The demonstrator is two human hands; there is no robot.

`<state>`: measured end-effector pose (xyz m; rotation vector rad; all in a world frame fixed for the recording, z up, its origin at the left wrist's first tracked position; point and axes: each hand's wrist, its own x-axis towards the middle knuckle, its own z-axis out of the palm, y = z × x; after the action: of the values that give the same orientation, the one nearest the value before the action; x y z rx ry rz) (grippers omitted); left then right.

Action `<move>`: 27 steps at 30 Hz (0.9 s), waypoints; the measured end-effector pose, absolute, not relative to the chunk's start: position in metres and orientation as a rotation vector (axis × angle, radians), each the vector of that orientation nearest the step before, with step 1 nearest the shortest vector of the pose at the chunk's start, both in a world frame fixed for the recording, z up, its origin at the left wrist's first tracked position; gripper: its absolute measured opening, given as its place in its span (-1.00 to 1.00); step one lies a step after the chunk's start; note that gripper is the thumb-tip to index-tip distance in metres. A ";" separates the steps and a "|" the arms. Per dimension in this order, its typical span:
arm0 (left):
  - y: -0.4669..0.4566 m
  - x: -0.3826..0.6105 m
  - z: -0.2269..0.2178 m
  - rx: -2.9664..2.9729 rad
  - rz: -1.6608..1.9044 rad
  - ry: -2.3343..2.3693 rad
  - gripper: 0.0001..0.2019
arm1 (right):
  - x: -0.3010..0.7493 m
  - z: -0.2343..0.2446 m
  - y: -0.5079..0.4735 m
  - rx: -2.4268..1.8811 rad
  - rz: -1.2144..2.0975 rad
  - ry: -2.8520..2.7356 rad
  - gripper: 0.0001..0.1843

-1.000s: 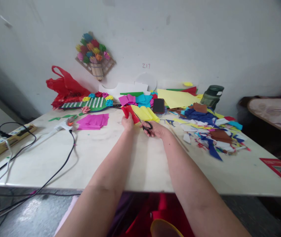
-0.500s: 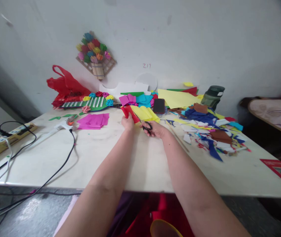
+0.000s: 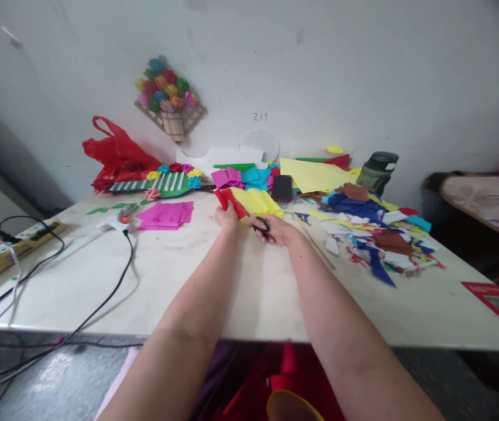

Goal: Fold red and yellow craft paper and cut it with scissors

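My left hand [image 3: 227,217] is closed on a folded piece of red paper [image 3: 237,206], its thumb lying on top. In my right hand [image 3: 281,230] are scissors with black handles [image 3: 261,227], fingers wrapped about the loops. The scissors point up and left, toward the lower right edge of the red paper; whether the blades touch it I cannot tell. Yellow paper [image 3: 258,202] lies right behind the red piece on the table. To the left is a stack of magenta paper pieces [image 3: 167,216].
A phone [image 3: 282,188] and a green bottle [image 3: 378,172] stand toward the back. Paper scraps [image 3: 389,240] heap up on the right, with a thin stick [image 3: 319,245] beside them. Cables and a power strip [image 3: 25,240] are at left. A red plastic bag [image 3: 120,149] sits behind.
The scissor blades, visible along the red paper's edge before, show less now. Both hands stay in nearly the same place.
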<state>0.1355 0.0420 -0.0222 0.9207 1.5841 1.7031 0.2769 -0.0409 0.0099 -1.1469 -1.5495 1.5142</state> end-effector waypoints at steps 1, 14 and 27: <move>0.041 0.136 -0.022 0.921 1.692 1.602 -0.70 | 0.277 0.010 -0.041 -1.147 1.508 -1.552 -0.76; 0.034 0.138 -0.015 0.922 1.694 1.550 -0.71 | 0.277 0.011 -0.043 -1.113 1.569 -1.535 -0.64; 0.029 0.141 -0.012 0.921 1.704 1.497 -0.72 | 0.274 0.011 -0.043 -1.122 1.539 -1.516 -0.60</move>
<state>0.1415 0.0290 -0.0116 0.9208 1.4968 1.7036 0.2735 -0.0429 0.0111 -1.1222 -1.5164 1.5395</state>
